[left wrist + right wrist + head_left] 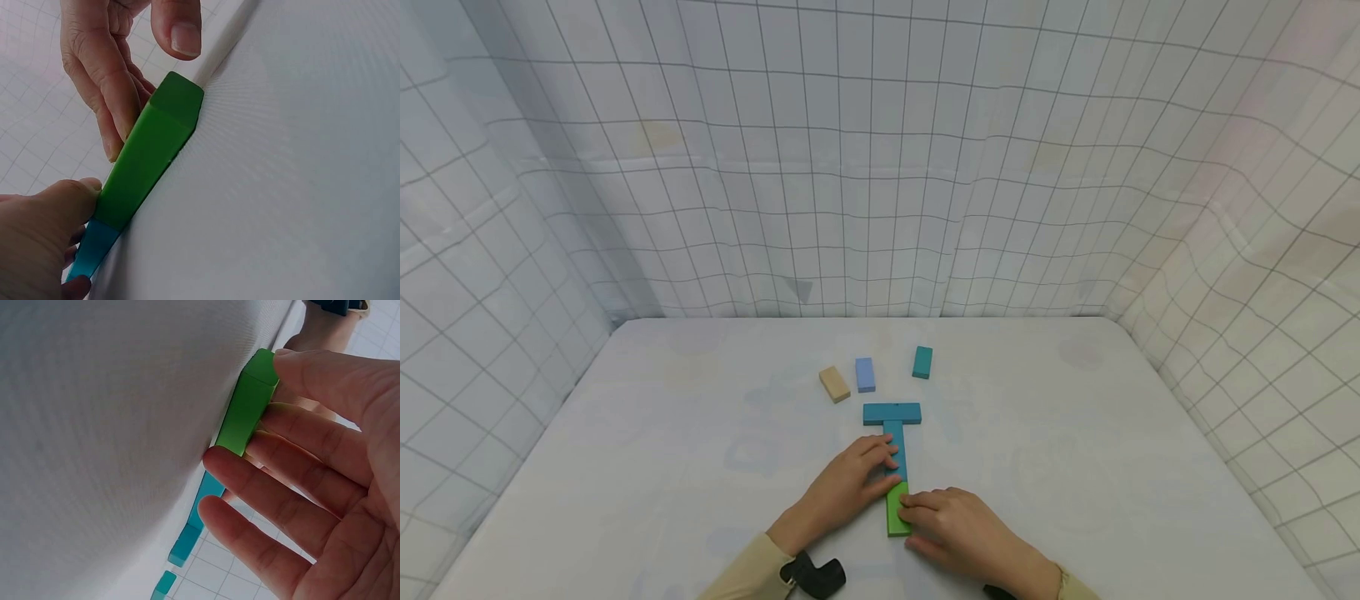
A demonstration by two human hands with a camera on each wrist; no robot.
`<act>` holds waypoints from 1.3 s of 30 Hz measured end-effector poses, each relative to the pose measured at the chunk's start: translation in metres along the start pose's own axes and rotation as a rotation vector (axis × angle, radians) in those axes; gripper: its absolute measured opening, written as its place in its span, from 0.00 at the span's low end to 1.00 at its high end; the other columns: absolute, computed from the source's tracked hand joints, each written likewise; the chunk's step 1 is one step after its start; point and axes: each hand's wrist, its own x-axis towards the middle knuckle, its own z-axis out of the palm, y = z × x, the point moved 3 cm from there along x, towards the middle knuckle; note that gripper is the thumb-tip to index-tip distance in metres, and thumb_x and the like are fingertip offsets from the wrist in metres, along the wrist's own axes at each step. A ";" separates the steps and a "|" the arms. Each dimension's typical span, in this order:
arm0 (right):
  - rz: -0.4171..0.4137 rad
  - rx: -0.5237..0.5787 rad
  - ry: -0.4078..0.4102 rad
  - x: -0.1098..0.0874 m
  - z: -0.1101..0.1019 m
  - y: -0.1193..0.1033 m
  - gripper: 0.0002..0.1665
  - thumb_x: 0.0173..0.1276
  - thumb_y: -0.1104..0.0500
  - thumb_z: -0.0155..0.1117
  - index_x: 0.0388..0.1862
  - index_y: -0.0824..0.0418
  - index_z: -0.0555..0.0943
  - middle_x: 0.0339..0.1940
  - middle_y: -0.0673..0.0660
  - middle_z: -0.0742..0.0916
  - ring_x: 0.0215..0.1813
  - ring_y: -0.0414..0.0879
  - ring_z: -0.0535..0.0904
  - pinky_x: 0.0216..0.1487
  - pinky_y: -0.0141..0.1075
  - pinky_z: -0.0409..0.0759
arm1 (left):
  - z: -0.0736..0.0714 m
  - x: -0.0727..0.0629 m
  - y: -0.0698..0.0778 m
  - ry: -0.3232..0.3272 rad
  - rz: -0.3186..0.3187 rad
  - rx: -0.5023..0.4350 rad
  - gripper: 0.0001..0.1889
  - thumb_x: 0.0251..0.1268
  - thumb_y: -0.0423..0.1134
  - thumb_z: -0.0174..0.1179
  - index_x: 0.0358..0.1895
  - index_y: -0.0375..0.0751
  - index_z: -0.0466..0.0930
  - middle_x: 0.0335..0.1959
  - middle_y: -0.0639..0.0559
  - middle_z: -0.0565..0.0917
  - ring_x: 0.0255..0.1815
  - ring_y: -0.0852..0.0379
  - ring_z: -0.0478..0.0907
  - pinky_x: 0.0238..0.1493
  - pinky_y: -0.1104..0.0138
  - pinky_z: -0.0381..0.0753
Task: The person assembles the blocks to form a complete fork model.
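Observation:
A long blue block [893,429] runs down from the middle of a blue crosswise block [892,413], forming a T. Against its near end lies a green block [895,502], in line with it. My left hand [841,485] rests its fingertips on the long blue block from the left, with the thumb by the joint with the green one. From the right, my right hand [958,529] touches the green block; its fingers [269,490] are fairly straight in the right wrist view. The left wrist view shows the green block [147,153] flat on the table.
Beyond the T lie a tan block [834,384], a light blue block [865,375] and a teal block [922,362]. The white table [1075,433] is bounded by grid-patterned curtains [865,167] at the back and both sides.

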 end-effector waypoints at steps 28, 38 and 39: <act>0.014 0.131 -0.047 -0.002 -0.003 0.006 0.19 0.67 0.49 0.64 0.52 0.57 0.83 0.54 0.51 0.83 0.53 0.40 0.78 0.47 0.36 0.78 | -0.001 -0.007 -0.013 -0.205 0.012 -0.126 0.13 0.68 0.49 0.57 0.53 0.55 0.74 0.64 0.56 0.67 0.72 0.57 0.53 0.64 0.53 0.60; 0.032 0.153 -0.057 -0.002 -0.003 0.006 0.18 0.68 0.50 0.63 0.52 0.57 0.83 0.55 0.51 0.82 0.54 0.41 0.78 0.48 0.37 0.77 | 0.000 -0.007 -0.014 -0.184 0.018 -0.131 0.14 0.66 0.51 0.59 0.52 0.55 0.76 0.64 0.56 0.68 0.71 0.57 0.55 0.64 0.53 0.60; 0.032 0.151 -0.055 -0.002 -0.003 0.006 0.18 0.68 0.50 0.63 0.52 0.57 0.83 0.55 0.52 0.82 0.54 0.41 0.78 0.48 0.37 0.77 | 0.000 -0.007 -0.015 -0.181 0.023 -0.133 0.14 0.66 0.50 0.59 0.52 0.54 0.76 0.63 0.55 0.68 0.71 0.57 0.55 0.64 0.53 0.60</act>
